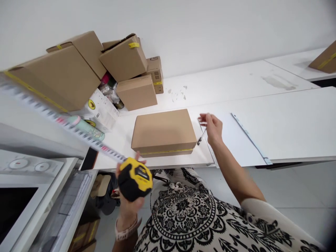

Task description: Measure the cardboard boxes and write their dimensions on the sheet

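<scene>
My left hand (129, 204) grips a yellow and black tape measure (135, 178) below the table edge. Its tape blade (63, 122) is pulled out and runs up to the left edge of the view. My right hand (213, 127) rests on a white sheet of paper (236, 140) and holds a pen (201, 136) with its fingers closed round it. A closed cardboard box (164, 131) with a yellow tape band lies flat on the white table (288, 119), between my two hands.
Several cardboard boxes (78, 66) are piled at the back left against the wall, with bottles and a white packet (101, 108) beside them. Another box (325, 57) sits at the far right. A white appliance (23, 182) stands at lower left.
</scene>
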The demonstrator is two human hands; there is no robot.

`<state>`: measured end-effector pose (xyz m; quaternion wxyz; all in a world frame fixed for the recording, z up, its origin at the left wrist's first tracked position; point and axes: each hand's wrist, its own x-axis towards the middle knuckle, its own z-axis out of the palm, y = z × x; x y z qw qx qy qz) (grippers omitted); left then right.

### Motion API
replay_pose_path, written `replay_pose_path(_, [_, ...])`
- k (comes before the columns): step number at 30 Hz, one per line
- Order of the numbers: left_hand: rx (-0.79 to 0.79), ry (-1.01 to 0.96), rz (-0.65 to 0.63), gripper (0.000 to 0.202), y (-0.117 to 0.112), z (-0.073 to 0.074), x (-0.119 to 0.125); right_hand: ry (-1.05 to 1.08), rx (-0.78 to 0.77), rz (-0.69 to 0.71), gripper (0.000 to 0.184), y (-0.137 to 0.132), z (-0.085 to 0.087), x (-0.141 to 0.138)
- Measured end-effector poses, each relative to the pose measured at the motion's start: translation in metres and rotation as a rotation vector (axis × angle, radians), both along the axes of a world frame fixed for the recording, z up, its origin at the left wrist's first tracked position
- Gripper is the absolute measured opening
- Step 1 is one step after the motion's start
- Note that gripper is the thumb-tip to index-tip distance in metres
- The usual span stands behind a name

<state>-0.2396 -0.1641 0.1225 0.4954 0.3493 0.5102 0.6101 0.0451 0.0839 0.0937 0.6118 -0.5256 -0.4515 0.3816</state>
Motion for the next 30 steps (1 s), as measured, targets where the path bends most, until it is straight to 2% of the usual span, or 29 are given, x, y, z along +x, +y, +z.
replay_pose_path(2, [0.146, 0.06, 0.267, 0.108, 0.012, -0.008, -0.017, 0.005, -0.065, 0.008, 0.055, -0.034, -0.024, 0.004])
replay_pose_path(3, [0.153, 0.037, 0.319, 0.108, 0.021, -0.012, -0.023, 0.014, -0.089, 0.007, 0.054, -0.049, -0.034, 0.002])
replay_pose_path(5, [0.11, -0.044, 0.33, 0.104, 0.038, -0.019, -0.032, 0.017, -0.121, 0.065, 0.051, -0.073, -0.047, -0.005])
replay_pose_path(7, [0.07, -0.096, 0.304, 0.1, 0.051, -0.022, -0.037, 0.004, -0.116, 0.159, 0.049, -0.087, -0.047, -0.014])
replay_pose_path(10, [0.105, -0.113, 0.263, 0.095, 0.06, -0.013, -0.041, 0.016, 0.013, 0.241, 0.045, -0.094, -0.026, -0.023])
replay_pose_path(13, [0.236, -0.102, 0.217, 0.091, 0.061, 0.013, -0.042, 0.048, 0.225, 0.194, 0.038, -0.092, 0.007, -0.022])
replay_pose_path(15, [0.327, -0.088, 0.211, 0.086, 0.063, 0.031, -0.04, 0.028, 0.309, 0.153, 0.036, -0.087, 0.027, -0.018])
replay_pose_path(18, [0.396, -0.069, 0.216, 0.071, 0.073, 0.05, -0.035, -0.018, 0.215, 0.158, 0.044, -0.071, 0.043, -0.013])
replay_pose_path(21, [0.399, -0.052, 0.232, 0.064, 0.083, 0.057, -0.027, 0.024, 0.013, 0.213, 0.044, -0.047, 0.04, -0.012])
replay_pose_path(23, [0.374, -0.05, 0.256, 0.071, 0.083, 0.057, -0.021, 0.073, -0.068, 0.231, 0.046, -0.032, 0.035, -0.014])
replay_pose_path(26, [0.302, -0.012, 0.259, 0.088, 0.067, 0.055, -0.008, 0.043, -0.121, 0.227, 0.051, -0.018, 0.032, -0.021])
replay_pose_path(28, [0.239, -0.004, 0.166, 0.097, 0.049, 0.052, 0.004, -0.024, -0.104, 0.212, 0.05, -0.01, 0.032, -0.03])
replay_pose_path(30, [0.148, -0.03, 0.014, 0.105, 0.032, 0.047, 0.018, -0.094, -0.024, 0.181, 0.046, 0.0, 0.031, -0.041])
